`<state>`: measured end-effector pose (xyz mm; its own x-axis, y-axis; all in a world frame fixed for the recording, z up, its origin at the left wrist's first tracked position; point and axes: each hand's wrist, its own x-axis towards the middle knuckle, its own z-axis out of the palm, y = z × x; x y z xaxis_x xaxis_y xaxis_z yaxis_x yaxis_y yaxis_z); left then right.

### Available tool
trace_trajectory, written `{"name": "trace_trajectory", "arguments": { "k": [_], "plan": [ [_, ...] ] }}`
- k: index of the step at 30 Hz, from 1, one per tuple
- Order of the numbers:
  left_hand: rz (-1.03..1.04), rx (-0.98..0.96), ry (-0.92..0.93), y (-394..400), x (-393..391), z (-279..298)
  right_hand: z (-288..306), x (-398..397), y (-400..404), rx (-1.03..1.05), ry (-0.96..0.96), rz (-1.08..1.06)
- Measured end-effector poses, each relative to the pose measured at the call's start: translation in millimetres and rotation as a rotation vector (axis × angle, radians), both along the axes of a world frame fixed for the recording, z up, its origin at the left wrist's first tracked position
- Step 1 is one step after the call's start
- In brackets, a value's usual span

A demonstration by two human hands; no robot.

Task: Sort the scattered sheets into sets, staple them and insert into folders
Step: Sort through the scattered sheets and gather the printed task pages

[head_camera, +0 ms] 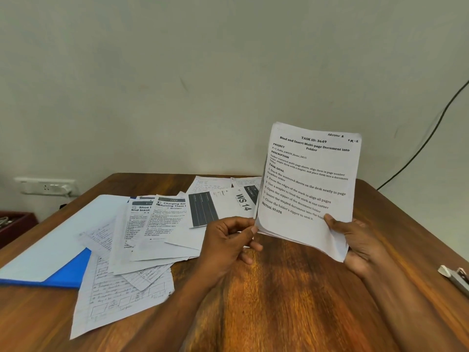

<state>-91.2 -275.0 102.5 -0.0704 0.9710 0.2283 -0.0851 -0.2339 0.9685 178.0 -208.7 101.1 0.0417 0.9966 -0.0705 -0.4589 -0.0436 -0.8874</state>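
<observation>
Loose sheets (pixel 162 224) fan across the wooden table (pixel 291 301), spilling over a blue folder (pixel 68 275) at the left; a stapler (pixel 456 278) peeks in at the right edge. Above it all, a stack of sheets (pixel 309 184) is held upright: left hand (pixel 228 242) pinching its lower left edge, right hand (pixel 355 240) gripping the lower right corner, thumb on front.
</observation>
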Motion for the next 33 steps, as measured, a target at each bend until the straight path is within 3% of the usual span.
{"name": "trace_trajectory", "arguments": {
  "k": [23,33],
  "plan": [
    [0.150,-0.071,0.038,0.3,2.4,5.7,1.1,-6.8,4.1,0.070,-0.081,-0.079],
    [0.089,-0.070,0.023,2.9,-2.4,-2.8,-1.7,-0.8,6.7,0.096,-0.038,-0.039]
  ]
}}
